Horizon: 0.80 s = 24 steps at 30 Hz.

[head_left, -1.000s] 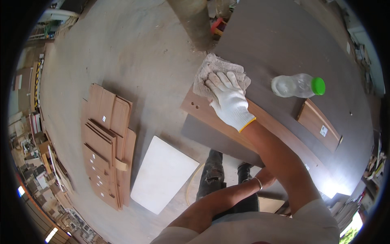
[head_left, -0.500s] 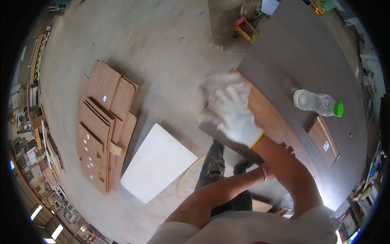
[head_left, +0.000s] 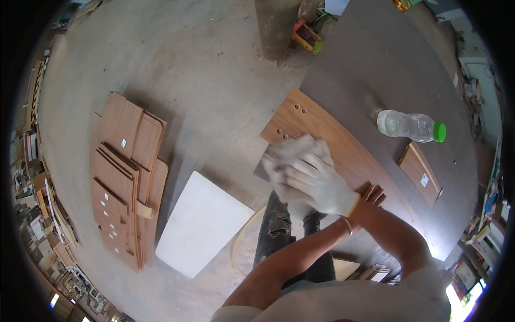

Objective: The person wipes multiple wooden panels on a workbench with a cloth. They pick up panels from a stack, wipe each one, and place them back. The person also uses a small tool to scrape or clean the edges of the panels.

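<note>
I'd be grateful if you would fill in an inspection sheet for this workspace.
Surface: dark grey worktop, with glare at its near right.
Job's things: wood-grain panel with round holes near its far end; grey cloth over its left edge, blurred.
Clutter: green-capped clear plastic bottle beside a labelled small wooden piece.
Hands: gloved right hand on the cloth, grip unclear; bare left hand at the panel, partly hidden by the right forearm.
Cables: yellowish cord or hose curving across the floor.
Surroundings: stacked brown panels and a white panel left; a pillar ahead.
</note>
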### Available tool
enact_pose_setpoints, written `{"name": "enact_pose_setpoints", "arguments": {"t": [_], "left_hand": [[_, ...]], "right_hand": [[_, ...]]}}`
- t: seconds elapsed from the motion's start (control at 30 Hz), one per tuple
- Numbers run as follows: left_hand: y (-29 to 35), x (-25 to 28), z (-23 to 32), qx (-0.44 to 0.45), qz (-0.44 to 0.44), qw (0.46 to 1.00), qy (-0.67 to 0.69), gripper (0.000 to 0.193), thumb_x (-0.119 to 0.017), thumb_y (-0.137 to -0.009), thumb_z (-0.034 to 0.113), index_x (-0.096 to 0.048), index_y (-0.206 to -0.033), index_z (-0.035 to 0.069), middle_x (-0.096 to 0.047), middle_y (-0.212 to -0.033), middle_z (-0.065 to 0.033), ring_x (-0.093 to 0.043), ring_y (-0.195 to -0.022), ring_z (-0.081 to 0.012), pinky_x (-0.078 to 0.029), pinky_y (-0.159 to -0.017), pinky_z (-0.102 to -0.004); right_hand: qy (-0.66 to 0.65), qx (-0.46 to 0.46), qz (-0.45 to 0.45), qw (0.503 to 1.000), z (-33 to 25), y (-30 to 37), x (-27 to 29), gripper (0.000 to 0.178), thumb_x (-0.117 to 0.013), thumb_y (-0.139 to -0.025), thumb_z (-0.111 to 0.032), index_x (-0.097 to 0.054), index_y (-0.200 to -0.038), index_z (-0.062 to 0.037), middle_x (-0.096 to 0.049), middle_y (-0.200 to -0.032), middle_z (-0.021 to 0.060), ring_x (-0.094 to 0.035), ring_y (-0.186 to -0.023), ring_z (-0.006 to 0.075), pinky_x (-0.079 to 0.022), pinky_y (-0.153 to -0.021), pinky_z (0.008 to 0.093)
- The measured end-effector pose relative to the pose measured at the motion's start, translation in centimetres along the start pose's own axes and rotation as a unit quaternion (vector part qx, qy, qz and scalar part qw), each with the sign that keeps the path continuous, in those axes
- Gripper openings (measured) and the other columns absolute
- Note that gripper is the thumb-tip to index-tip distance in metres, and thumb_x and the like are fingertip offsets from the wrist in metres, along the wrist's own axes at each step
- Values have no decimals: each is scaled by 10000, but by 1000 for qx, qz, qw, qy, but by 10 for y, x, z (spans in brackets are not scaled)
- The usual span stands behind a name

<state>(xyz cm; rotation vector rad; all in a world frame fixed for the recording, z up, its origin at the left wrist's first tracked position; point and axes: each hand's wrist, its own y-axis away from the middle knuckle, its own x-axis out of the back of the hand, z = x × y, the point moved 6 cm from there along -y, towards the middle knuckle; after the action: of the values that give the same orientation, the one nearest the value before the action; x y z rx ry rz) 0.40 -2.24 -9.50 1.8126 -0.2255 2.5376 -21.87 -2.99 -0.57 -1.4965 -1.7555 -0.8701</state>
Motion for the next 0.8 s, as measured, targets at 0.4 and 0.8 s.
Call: {"name": "enact_pose_setpoints", "arguments": {"t": [0.4,0.8], "left_hand": [[-6,34,-2,-53,-76,974,207,571,-381,-1086,409,-468,-1566,113,-368,-1686,-123,-289,-1577,-326,-181,-1290,-596],[14,4,2,-102,-112,984,88,648,-372,-1058,454,-364,-1608,112,-232,-1743,-138,-167,-1618,-373,-100,-1277,-661]], "right_hand": [[-11,-7,130,991,22,-83,20,529,-830,-738,-340,-701,-1214,-146,-567,-1417,23,-426,-1416,299,-269,-1232,605],[74,-326,220,916,74,6,33,730,-834,-767,-166,-578,-1442,-55,-493,-1565,190,-351,-1524,397,-224,-1274,572]]}}
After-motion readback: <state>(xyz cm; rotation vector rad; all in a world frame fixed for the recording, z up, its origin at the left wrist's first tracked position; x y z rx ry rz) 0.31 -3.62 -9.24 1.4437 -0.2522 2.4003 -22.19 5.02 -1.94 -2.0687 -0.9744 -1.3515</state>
